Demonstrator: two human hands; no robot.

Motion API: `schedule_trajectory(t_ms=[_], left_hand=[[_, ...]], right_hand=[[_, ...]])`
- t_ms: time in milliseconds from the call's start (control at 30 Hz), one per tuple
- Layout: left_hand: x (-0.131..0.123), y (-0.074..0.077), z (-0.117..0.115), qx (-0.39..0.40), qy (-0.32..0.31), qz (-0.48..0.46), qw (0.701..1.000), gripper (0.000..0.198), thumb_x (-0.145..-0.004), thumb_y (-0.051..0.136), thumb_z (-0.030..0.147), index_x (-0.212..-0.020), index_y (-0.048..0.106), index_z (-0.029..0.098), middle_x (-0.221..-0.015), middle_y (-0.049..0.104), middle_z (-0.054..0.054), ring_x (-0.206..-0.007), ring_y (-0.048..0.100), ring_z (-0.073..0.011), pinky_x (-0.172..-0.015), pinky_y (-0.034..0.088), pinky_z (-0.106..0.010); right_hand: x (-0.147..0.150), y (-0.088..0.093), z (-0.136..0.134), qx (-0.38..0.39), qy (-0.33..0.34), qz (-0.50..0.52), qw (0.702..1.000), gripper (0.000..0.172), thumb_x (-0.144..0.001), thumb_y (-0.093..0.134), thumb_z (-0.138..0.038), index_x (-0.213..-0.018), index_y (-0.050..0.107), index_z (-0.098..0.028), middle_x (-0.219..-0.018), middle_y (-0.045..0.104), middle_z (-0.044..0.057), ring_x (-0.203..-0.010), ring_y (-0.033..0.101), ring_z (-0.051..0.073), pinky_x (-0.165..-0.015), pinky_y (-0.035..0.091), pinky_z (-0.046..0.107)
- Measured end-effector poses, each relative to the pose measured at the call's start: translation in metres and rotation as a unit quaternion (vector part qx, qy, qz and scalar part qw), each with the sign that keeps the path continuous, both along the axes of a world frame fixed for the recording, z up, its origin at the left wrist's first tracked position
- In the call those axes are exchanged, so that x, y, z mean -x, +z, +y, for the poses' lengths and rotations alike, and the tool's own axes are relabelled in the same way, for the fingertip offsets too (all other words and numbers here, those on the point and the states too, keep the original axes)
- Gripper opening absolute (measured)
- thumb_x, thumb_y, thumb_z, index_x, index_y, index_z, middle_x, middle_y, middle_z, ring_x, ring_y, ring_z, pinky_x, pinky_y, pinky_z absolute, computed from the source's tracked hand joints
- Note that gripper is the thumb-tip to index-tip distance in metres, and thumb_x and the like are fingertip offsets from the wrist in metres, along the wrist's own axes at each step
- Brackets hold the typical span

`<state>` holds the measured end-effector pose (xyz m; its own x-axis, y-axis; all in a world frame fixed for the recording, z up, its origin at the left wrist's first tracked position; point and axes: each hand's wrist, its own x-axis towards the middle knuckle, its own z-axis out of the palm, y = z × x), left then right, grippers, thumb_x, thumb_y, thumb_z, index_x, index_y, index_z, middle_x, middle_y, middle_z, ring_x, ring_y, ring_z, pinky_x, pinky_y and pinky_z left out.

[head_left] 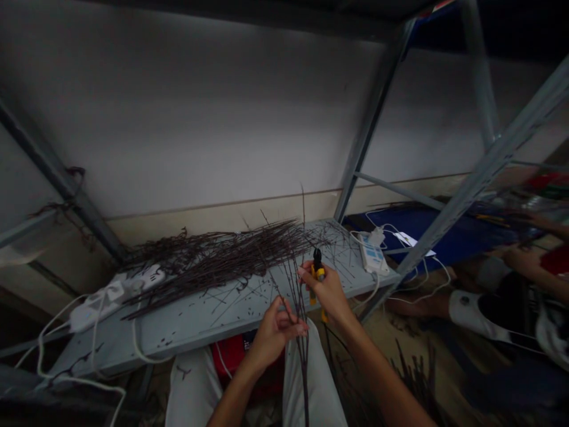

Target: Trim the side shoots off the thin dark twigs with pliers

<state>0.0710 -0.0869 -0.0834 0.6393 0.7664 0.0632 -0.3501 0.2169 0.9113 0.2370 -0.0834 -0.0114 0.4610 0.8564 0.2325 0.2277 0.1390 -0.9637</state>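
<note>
My left hand [276, 332] is closed around a thin bundle of dark twigs [297, 279] that stands upright over my lap. My right hand [326, 290] grips yellow-handled cutting pliers [317, 267], with their black jaws pointing up right beside the twigs. In front of both hands, a large heap of dark twigs [213, 258] lies across a low grey metal shelf [200, 320].
White power strips [111, 293] with cables lie at the shelf's left, and another strip [372, 254] sits at its right end. Grey shelf posts [480, 172] rise on the right. Another person's arms and legs [511, 279] are at the far right. Cut twigs [413, 373] litter the floor.
</note>
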Motion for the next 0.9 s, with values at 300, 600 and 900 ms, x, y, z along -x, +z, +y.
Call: schedule_trajectory(t_ms=[300, 600, 900], left_hand=[[0.000, 0.001, -0.002, 0.036, -0.001, -0.019, 0.999, 0.038, -0.073, 0.086, 0.027, -0.086, 0.051, 0.020, -0.079, 0.075, -0.004, -0.066, 0.071, -0.0179, -0.067, 0.054, -0.030], [-0.009, -0.007, -0.004, 0.059, 0.005, -0.023, 0.998, 0.046, -0.065, 0.091, 0.029, -0.085, 0.050, 0.021, -0.078, 0.074, -0.002, -0.065, 0.070, -0.0182, -0.065, 0.054, -0.029], [-0.008, -0.001, -0.007, 0.030, 0.005, 0.009, 1.000, 0.044, -0.069, 0.089, 0.029, -0.091, 0.053, 0.020, -0.073, 0.074, -0.003, -0.061, 0.069, -0.0173, -0.063, 0.052, -0.028]], right_hand=[[0.013, -0.021, -0.046, 0.029, 0.043, -0.031, 0.998, 0.028, -0.073, 0.077, -0.039, -0.088, 0.065, -0.020, -0.091, 0.076, 0.010, -0.085, 0.072, 0.026, -0.079, 0.056, 0.039], [0.018, -0.042, -0.067, 0.072, 0.025, -0.125, 0.989, 0.017, -0.074, 0.070, -0.027, -0.089, 0.061, -0.023, -0.087, 0.075, 0.006, -0.085, 0.071, 0.027, -0.084, 0.054, 0.039], [0.013, -0.026, -0.050, 0.029, 0.014, -0.110, 0.993, 0.016, -0.081, 0.067, -0.033, -0.088, 0.058, -0.022, -0.087, 0.073, 0.005, -0.082, 0.069, 0.023, -0.077, 0.053, 0.034]])
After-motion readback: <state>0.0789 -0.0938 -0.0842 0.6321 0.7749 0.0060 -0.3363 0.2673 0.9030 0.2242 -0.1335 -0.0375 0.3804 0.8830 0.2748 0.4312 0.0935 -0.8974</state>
